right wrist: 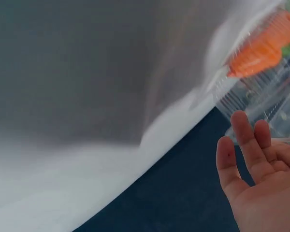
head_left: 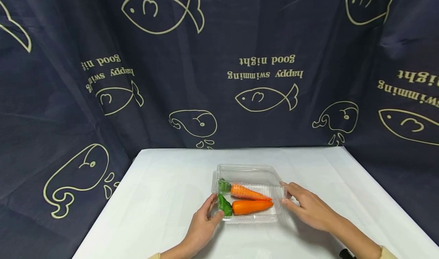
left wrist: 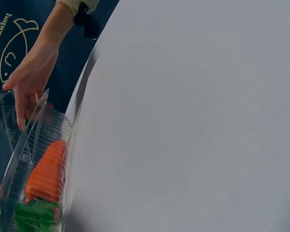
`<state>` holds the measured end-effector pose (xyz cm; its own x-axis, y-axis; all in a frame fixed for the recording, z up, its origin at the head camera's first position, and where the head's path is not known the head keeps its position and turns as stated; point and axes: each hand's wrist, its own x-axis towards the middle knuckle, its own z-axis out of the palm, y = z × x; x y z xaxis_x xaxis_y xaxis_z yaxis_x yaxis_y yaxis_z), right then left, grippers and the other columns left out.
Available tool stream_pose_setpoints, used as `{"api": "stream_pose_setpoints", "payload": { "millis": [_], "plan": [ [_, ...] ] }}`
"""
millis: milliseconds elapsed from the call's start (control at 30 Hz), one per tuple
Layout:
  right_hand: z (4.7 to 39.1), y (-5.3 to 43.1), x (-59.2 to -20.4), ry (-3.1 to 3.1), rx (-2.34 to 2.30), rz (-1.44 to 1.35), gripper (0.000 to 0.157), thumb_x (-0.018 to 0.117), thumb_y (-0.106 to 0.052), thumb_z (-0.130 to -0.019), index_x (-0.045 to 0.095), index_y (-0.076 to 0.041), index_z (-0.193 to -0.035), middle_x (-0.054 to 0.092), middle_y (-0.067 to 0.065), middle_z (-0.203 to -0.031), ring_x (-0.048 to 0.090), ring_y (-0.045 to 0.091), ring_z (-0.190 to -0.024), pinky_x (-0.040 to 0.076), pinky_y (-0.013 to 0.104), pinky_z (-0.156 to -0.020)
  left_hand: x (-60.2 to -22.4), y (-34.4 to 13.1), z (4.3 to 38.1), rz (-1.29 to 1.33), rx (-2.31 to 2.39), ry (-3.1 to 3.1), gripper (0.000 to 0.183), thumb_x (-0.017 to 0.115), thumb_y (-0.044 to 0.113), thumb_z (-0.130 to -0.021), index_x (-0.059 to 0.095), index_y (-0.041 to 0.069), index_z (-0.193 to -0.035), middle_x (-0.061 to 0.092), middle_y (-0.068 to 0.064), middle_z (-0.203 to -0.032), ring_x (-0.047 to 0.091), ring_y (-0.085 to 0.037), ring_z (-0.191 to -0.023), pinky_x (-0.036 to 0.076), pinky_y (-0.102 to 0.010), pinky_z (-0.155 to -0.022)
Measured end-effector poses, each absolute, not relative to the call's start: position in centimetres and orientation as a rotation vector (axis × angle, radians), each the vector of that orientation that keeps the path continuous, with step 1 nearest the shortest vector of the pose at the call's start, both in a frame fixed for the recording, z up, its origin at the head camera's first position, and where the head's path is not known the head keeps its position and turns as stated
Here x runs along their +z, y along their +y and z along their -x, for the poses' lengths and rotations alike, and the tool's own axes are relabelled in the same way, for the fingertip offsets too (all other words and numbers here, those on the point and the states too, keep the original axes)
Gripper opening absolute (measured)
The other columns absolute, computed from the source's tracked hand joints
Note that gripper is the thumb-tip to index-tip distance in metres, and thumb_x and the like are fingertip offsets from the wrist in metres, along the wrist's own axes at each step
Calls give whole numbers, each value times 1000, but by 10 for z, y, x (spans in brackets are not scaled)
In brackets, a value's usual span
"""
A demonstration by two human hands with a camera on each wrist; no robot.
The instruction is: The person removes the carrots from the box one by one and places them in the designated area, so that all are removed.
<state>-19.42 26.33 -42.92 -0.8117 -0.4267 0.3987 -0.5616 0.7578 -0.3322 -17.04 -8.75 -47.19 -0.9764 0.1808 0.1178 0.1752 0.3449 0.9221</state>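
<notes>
A clear plastic clamshell box (head_left: 250,218) sits on the white table with its lid (head_left: 248,170) partly raised. Two orange carrots with green tops lie inside: the front carrot (head_left: 250,207) in plain sight, the rear carrot (head_left: 247,192) behind ribbed plastic. My left hand (head_left: 201,226) grips the box's front left corner, thumb at the front and fingers along the side. At the right end, my right hand (head_left: 310,207) pinches the lid's edge between thumb and forefinger. Its other fingers (right wrist: 244,128) are loosely extended in the right wrist view. In the left wrist view my left hand is mostly cut off.
The white table (head_left: 164,198) spreads out around the box. A dark blue cloth (head_left: 219,68) with fish and whale drawings hangs behind it and along both sides. A black object (head_left: 346,253) shows by my right forearm at the bottom edge.
</notes>
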Motion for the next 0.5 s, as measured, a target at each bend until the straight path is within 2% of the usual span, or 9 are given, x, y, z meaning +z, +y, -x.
{"api": "stream_pose_setpoints", "payload": {
  "millis": [67,167,233,267,400,500],
  "plan": [
    [197,264,-426,-2630,652,-755,25,63,-32,-100,67,-16,-119,50,-22,-95,48,-3,-82,43,23,-68,-472,-88,170,-343,1767,2578,68,63,28,-99,34,4,-155,45,-16,-155,39,-36,-144,41,-54,-108],
    [202,264,-420,-2598,683,-745,3,63,-28,-100,61,-26,-101,53,-21,-94,51,-1,-82,44,23,-67,-472,-88,170,-348,1773,2577,67,63,28,-99,34,6,-155,45,-16,-155,39,-37,-144,41,-55,-109],
    [207,263,-417,-2581,716,-744,8,63,-24,-100,58,-29,-96,54,-20,-92,52,-1,-81,47,24,-68,-472,-88,170,-352,1769,2582,67,64,28,-99,35,6,-155,45,-16,-155,40,-38,-144,41,-55,-108],
    [209,263,-414,-2579,730,-742,4,62,-24,-101,62,-27,-100,55,-20,-93,53,-1,-82,48,24,-69,-471,-89,170,-354,1766,2586,67,64,27,-99,35,5,-155,46,-17,-154,40,-39,-143,41,-56,-108],
    [220,261,-404,-2574,805,-736,20,56,-21,-103,71,-11,-113,61,-14,-93,52,1,-80,49,24,-69,-471,-89,171,-365,1740,2603,66,64,28,-99,36,4,-154,48,-17,-152,43,-39,-142,46,-55,-104],
    [228,260,-397,-2563,854,-730,22,53,-20,-105,72,-9,-106,61,-9,-88,51,3,-76,46,24,-66,-472,-91,174,-373,1726,2615,66,65,29,-98,38,4,-153,50,-17,-151,45,-37,-141,50,-50,-100]
  ]
}}
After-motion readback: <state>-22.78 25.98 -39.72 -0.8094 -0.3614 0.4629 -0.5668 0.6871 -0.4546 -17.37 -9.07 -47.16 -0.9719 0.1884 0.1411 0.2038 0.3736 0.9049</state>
